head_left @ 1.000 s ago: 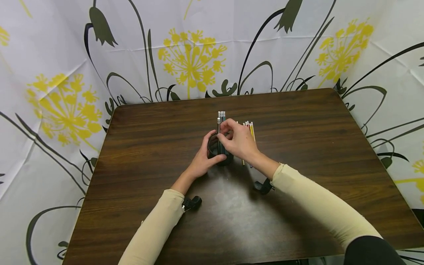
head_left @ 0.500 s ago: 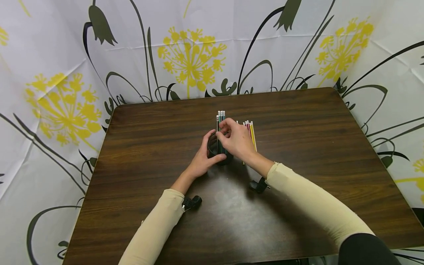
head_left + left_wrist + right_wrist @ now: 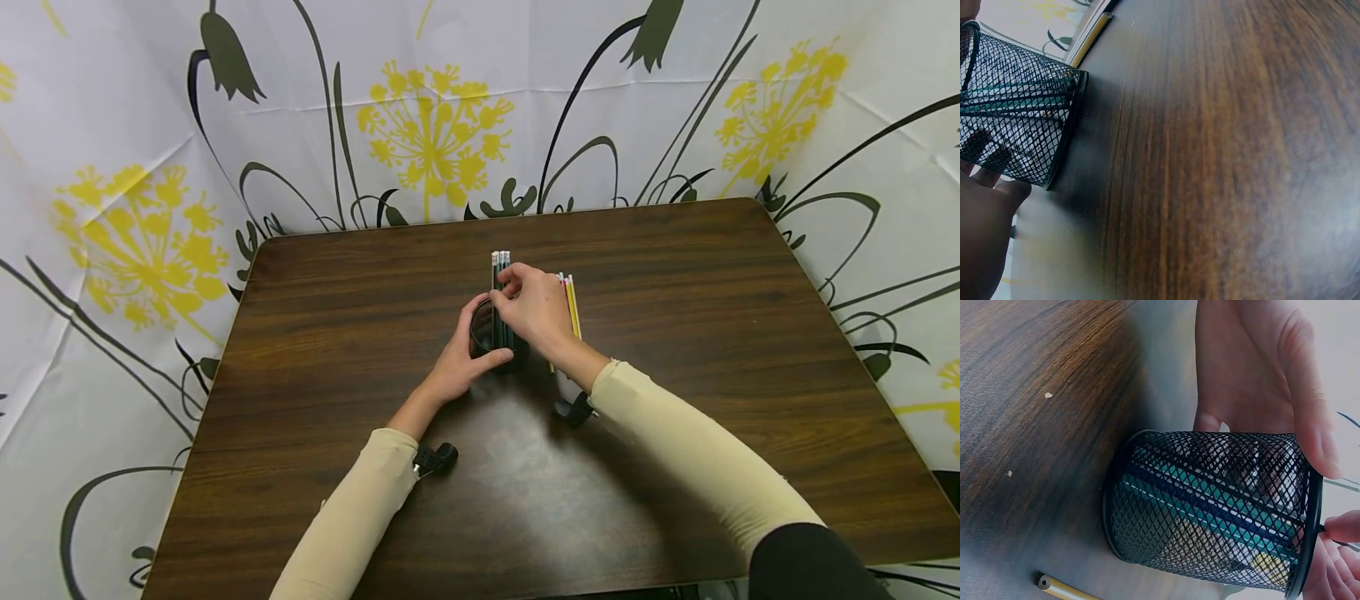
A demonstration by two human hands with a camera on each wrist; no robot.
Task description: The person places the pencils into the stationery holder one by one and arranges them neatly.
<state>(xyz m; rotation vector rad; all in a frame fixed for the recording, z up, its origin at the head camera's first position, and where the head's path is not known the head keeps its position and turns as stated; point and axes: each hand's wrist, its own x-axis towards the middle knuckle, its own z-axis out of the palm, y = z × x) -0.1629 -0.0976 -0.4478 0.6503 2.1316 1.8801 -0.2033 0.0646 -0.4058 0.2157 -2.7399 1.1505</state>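
My left hand (image 3: 456, 360) holds a black wire-mesh pencil cup (image 3: 1210, 506) upright on the table, thumb at the near rim and fingers round the far left side. Several dark green and black pencils (image 3: 502, 287) stand in the cup, eraser ends up, leaning together at its right side. Through the mesh in the right wrist view their lower ends show, teal and dark. At the rim my right hand (image 3: 536, 310) pinches a pencil between thumb and fingers. In the left wrist view the mesh cup (image 3: 1016, 106) has my left hand (image 3: 988, 219) around its side.
Yellow and red pencils (image 3: 573, 304) lie on the table just right of the cup, partly behind the right hand. A dark brown wooden table (image 3: 337, 333) extends all around. Behind it hangs a white cloth (image 3: 292, 150) with yellow flowers.
The pencil in my right hand has tilted away from me, its eraser end now level with the others. The right hand and forearm moved slightly left; the left hand stayed still.
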